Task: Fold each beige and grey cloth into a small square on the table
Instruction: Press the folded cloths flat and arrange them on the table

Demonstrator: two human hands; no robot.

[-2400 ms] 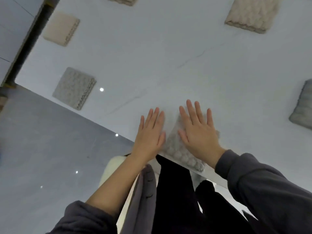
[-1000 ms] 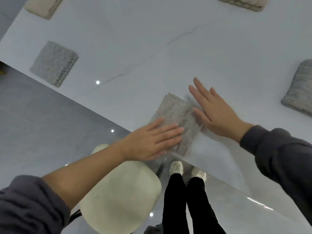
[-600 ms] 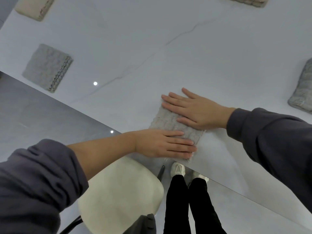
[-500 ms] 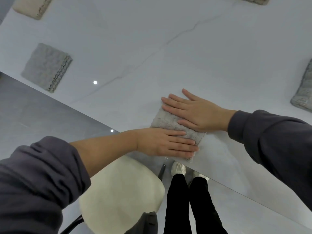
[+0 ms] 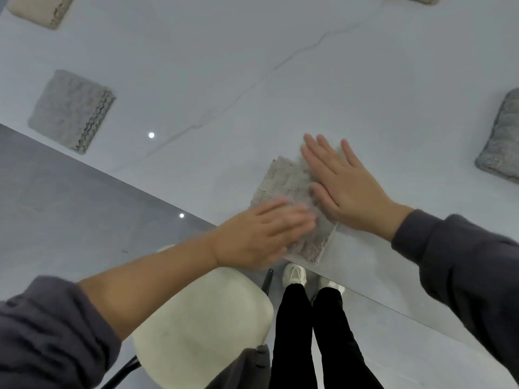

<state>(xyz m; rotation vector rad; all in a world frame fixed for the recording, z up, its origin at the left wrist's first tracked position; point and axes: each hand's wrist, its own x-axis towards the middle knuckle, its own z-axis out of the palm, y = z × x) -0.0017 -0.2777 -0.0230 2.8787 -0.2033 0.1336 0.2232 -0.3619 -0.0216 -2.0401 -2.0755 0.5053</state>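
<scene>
A folded grey cloth (image 5: 292,197) lay at the near edge of the white table (image 5: 252,66), just right of the frame's centre. The left hand (image 5: 258,234), blurred, rested flat on its lower part with fingers straight, and the right hand (image 5: 345,183) lay flat along its right side, fingers extended. Other folded cloths sat apart: a grey one (image 5: 70,110) at left, a beige one (image 5: 36,9) at upper left, another grey one (image 5: 502,141) at the right edge.

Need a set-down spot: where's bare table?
Bare: white tabletop between the folded grey square cloth at left and the darker grey cloth at right. Crowded: near edge, where left hand and right hand cover the textured grey-beige cloth.
</scene>
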